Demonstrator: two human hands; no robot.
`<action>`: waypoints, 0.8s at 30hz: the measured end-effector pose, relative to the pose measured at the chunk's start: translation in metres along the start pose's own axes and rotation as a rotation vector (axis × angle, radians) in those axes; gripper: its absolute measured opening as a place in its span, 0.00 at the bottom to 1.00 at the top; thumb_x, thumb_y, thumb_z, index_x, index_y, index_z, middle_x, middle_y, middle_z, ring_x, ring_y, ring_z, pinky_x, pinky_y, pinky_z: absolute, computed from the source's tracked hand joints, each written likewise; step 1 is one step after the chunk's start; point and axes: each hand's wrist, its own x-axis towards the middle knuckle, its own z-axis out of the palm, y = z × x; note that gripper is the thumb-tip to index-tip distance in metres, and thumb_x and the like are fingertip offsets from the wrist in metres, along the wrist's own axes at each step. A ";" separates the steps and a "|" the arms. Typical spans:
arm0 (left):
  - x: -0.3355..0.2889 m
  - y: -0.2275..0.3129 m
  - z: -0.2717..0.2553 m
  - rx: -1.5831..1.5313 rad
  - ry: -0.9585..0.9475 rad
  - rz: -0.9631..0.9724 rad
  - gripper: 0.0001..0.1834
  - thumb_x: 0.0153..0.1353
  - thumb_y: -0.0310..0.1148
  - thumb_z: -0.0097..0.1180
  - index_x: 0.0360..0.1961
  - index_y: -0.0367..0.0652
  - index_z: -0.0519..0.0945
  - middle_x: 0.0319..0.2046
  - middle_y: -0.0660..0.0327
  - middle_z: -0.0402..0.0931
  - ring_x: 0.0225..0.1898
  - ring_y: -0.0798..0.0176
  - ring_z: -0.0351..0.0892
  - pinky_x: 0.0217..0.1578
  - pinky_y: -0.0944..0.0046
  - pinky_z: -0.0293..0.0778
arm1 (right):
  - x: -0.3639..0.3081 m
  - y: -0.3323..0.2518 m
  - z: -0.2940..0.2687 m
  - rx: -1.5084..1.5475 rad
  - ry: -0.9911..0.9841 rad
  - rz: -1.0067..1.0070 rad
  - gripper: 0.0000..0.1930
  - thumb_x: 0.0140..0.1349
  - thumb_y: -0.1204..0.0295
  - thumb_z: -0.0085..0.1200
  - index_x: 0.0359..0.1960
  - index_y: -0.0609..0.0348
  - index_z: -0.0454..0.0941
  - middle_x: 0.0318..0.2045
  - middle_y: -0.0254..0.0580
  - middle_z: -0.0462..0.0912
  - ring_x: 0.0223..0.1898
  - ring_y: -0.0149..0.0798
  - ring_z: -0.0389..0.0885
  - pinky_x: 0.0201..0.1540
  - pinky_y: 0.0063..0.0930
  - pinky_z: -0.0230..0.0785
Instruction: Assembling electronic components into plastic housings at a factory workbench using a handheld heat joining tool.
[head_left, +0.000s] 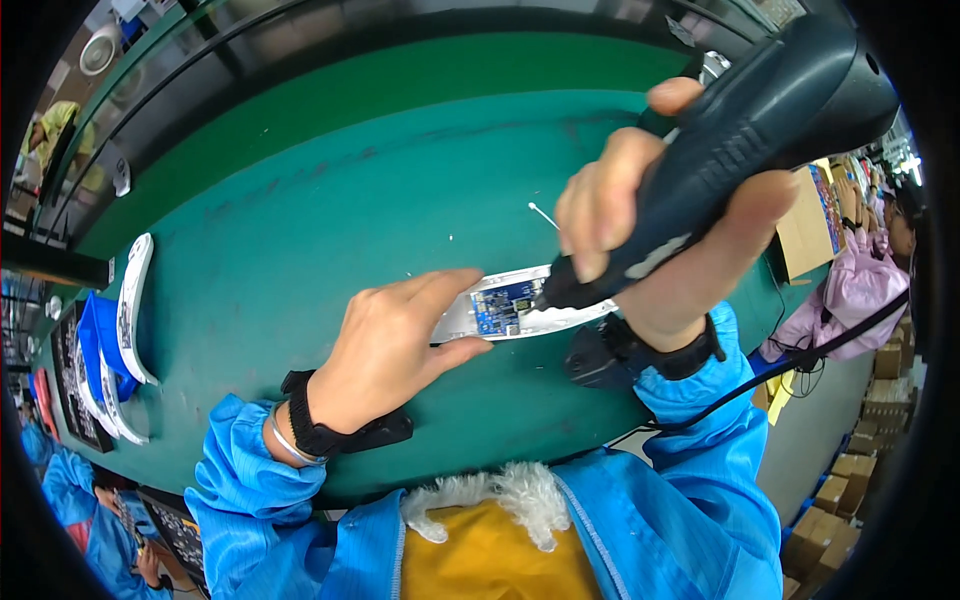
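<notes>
My right hand [640, 215] grips a dark electric screwdriver [740, 140], tilted with its tip down on a white elongated casing [560, 318] lying on the green bench [300, 230]. A small blue circuit board [505, 306] sits inside the casing, just left of the tip. My left hand [395, 345] presses on the casing's left end, thumb and fingers around it. Both wrists wear black straps, and both sleeves are blue.
Several white curved casings [130, 300] lean in a blue bin [95, 340] at the left. A small white stick [543, 214] lies on the bench beyond the casing. A cardboard box [805, 225] and a person in pink [860, 285] are at the right.
</notes>
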 end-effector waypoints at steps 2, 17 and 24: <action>-0.001 0.000 -0.002 -0.010 0.019 0.020 0.25 0.38 0.31 0.65 0.41 0.37 0.74 0.33 0.49 0.76 0.33 0.48 0.76 0.34 0.57 0.72 | -0.001 0.011 0.009 -0.141 -0.070 0.048 0.41 0.51 0.32 0.31 0.51 0.59 0.55 0.14 0.38 0.69 0.09 0.33 0.66 0.14 0.24 0.59; -0.004 -0.001 0.002 -0.051 0.032 0.023 0.14 0.41 0.30 0.63 0.29 0.39 0.74 0.27 0.55 0.74 0.27 0.49 0.74 0.26 0.57 0.70 | -0.014 0.018 0.031 -0.245 -0.071 0.139 0.42 0.45 0.32 0.43 0.47 0.58 0.55 0.15 0.39 0.70 0.12 0.33 0.69 0.16 0.23 0.62; -0.002 0.004 -0.003 -0.004 -0.100 0.037 0.22 0.43 0.31 0.60 0.41 0.33 0.71 0.32 0.50 0.75 0.34 0.49 0.75 0.33 0.56 0.71 | -0.019 0.021 0.028 -0.218 -0.088 0.134 0.39 0.46 0.34 0.45 0.46 0.56 0.56 0.15 0.38 0.69 0.12 0.32 0.68 0.17 0.22 0.62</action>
